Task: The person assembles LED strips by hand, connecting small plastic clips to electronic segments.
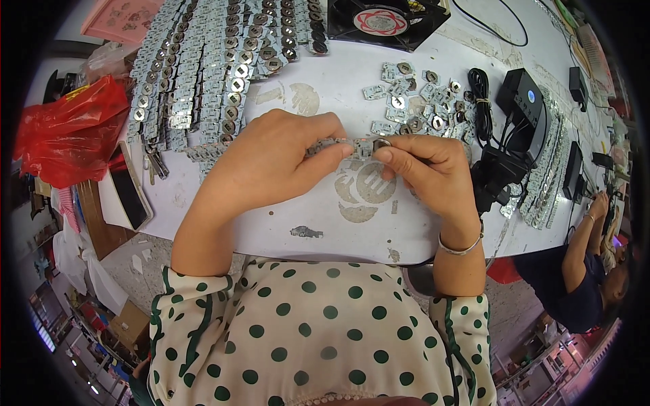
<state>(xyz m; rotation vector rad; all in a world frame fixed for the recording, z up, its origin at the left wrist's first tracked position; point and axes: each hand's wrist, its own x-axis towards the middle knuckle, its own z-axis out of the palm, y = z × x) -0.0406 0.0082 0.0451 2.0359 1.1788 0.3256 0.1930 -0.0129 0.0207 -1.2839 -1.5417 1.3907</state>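
- Left hand (288, 152): thumb and fingers closed on a strip of small metallic modules (363, 148).
- Right hand (433, 162): thumb and forefinger pinching a round, dark-edged disc (381, 143) at the strip's right end.
- Strip: held between the two hands, over the table (271, 237) — just in front of a scatter of loose modules (413, 101).
- Upper left: long rows of joined modules (203, 74), lying side by side.
- Top centre: a black fan (379, 24) — beside those rows.

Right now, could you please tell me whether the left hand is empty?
No, the left hand is pinching a strip of small silvery pieces.
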